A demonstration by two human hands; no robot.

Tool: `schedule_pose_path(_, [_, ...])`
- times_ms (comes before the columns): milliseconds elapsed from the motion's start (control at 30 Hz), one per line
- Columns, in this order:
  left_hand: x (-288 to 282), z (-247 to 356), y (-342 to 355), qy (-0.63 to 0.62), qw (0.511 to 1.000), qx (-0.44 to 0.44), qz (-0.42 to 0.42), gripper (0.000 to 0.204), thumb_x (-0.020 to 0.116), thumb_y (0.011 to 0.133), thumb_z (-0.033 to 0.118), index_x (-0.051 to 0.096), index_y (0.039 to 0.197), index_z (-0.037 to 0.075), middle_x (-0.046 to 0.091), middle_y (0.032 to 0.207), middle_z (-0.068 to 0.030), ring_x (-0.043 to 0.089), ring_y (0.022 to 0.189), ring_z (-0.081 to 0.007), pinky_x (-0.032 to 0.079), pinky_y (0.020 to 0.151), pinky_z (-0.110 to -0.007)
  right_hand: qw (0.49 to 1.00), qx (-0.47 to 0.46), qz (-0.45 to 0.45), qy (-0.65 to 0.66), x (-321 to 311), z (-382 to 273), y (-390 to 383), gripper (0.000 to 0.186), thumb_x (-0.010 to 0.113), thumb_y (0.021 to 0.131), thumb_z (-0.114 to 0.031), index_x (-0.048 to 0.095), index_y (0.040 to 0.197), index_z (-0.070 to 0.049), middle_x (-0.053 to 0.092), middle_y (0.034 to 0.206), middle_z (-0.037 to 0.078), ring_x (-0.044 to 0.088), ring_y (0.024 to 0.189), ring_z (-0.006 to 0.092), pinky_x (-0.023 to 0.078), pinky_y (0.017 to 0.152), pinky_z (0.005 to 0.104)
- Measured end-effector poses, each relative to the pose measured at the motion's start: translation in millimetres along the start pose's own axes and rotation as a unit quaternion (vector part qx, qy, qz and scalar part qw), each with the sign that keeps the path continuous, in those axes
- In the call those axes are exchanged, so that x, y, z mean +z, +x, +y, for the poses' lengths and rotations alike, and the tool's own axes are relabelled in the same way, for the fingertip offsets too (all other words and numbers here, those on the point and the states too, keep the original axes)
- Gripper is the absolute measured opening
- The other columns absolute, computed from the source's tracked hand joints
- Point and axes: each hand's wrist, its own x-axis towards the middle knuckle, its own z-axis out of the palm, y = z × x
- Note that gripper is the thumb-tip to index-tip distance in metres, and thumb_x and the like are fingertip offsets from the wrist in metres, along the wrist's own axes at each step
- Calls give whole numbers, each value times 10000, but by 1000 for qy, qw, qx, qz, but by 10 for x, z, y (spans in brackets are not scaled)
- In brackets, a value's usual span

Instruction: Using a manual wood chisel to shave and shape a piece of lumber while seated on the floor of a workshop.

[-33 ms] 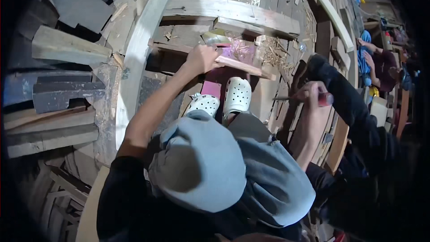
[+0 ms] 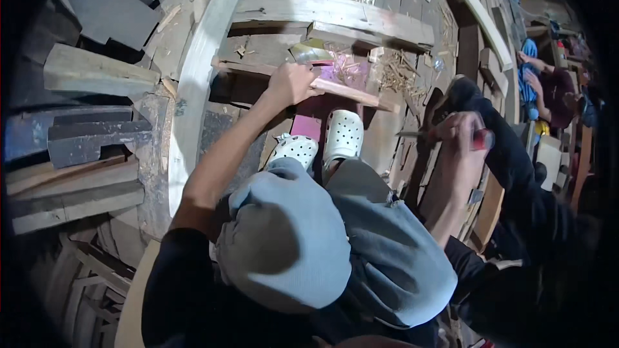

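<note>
and the right hand swings a touch further right, blurred, fingers closed around the handle of the red-handled tool, its thin shaft pointing left. that leaves the tool well apart from the wooden strip — no contact at this instant, it seems. the left hand hasn't budged, gripping the strip around its middle. so the strip sits right in that hand, slanting from near the long pale beam's inner edge across beyond the white shoes — shavings heaped just past its right end.
</note>
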Motion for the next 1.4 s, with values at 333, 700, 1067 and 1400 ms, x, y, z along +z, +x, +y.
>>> schedule_pose_path(333, [150, -35, -130, 61, 993, -96, 28, 451, 756, 732, 501, 721, 991, 133, 699, 929, -76, 698, 837, -267, 561, 719, -406, 946, -17, 108, 305, -93, 230, 757, 328, 569, 997, -381, 442, 819, -137, 340, 668, -27, 307, 579, 98, 324, 590, 278])
schedule_pose_path(700, [156, 75, -219, 34, 996, -84, 25, 408, 813, 677, 365, 703, 1005, 150, 675, 918, -59, 668, 859, -291, 531, 694, -430, 960, -9, 237, 148, 765, 1832, 441, 272, 655, 967, -231, 508, 865, -26, 545, 635, 48, 506, 529, 118, 459, 514, 295])
schedule_pose_path(1067, [221, 224, -326, 44, 996, -63, 52, 505, 854, 582, 252, 681, 1046, 151, 650, 984, -40, 646, 898, -287, 530, 745, -411, 936, -155, 116, 295, -282, 610, 138, 426, 389, 1063, -368, 377, 705, -137, 304, 581, -17, 253, 531, 103, 245, 524, 287])
schedule_pose_path(1400, [221, 139, -414, 45, 995, -76, 42, 590, 852, 542, 207, 703, 1111, 155, 678, 1063, -56, 641, 958, -285, 531, 798, -405, 938, -63, 188, 285, 479, 1114, 20, 260, 561, 951, -66, 405, 744, -92, 330, 532, -9, 315, 428, 94, 276, 408, 295])
